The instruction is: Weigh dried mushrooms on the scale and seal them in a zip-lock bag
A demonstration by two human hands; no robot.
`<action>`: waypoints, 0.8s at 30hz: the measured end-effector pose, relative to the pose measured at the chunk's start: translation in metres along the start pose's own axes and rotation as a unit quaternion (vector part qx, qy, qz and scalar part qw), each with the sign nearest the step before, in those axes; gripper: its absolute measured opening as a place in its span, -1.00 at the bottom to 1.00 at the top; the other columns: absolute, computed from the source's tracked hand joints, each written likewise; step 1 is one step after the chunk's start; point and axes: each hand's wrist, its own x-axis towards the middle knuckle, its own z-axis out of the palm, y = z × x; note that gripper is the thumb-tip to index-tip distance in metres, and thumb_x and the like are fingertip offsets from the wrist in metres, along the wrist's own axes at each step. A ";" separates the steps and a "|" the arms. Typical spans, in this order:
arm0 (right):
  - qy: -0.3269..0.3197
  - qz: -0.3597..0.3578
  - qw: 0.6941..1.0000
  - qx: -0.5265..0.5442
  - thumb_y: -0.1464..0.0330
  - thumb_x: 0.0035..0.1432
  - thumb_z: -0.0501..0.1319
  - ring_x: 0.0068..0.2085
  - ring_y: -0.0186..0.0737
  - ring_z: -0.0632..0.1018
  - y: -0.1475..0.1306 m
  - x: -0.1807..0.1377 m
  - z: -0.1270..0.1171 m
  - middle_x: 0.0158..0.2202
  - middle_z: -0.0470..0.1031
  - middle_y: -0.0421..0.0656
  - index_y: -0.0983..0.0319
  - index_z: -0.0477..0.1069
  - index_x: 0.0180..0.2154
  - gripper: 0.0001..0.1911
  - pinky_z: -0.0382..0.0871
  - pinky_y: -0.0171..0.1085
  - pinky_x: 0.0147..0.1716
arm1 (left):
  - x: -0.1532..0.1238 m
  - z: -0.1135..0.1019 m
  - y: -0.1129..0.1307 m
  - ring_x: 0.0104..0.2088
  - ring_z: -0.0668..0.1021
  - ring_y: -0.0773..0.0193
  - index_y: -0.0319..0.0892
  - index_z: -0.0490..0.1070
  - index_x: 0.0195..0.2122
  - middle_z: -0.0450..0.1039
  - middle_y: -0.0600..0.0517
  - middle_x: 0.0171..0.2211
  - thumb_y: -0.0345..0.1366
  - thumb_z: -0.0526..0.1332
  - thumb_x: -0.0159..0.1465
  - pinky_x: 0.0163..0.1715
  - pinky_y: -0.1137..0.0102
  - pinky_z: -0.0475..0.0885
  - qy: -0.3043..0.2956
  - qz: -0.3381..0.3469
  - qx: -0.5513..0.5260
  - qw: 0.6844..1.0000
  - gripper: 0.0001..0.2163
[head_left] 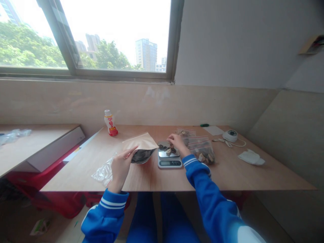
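My left hand [123, 165] grips the edge of a kraft paper pouch [141, 141], thumb on top; the pouch lies tilted with its dark, silvery mouth facing me. Just right of it stands a small digital kitchen scale [170, 164]. Brown and dark dried pieces, perhaps dried mushrooms [169, 152], lie on its metal plate. Over the back of the plate, my right hand [177, 141] has its fingers bent together at the pieces; whether one is between the fingertips is too small to make out.
Zip bags of dried pieces [204, 148] lie right of the scale. A crumpled clear bag [103, 172] is at the left. Farther off are a white-and-red bottle [110, 123], a white dome camera [230, 135] with its cable, a white cloth-like item [251, 157] and a green-handled tool [204, 125].
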 end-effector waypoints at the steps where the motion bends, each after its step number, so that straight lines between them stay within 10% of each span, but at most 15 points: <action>1: -0.005 0.005 1.000 0.012 0.39 0.14 0.25 -0.28 -0.20 0.60 0.000 0.003 0.002 -0.33 0.61 -0.04 0.30 0.53 -0.29 -0.89 0.41 -0.30 -0.23 | 0.000 0.000 0.000 -0.30 0.58 0.24 0.12 0.53 -0.11 0.59 0.10 -0.17 -0.10 0.19 0.23 -0.27 0.40 0.39 -0.002 -0.003 0.000 1.000 -0.76; 24: -0.052 0.030 0.974 0.218 0.25 0.13 0.23 -0.29 -0.14 0.62 0.018 0.018 0.026 -0.28 0.61 -0.01 0.33 0.54 -0.24 -0.72 0.46 -0.30 -0.37 | -0.002 -0.001 0.000 -0.33 0.56 0.28 0.12 0.53 -0.11 0.60 0.11 -0.22 -0.13 0.18 0.24 -0.30 0.43 0.37 -0.017 0.021 -0.002 1.000 -0.77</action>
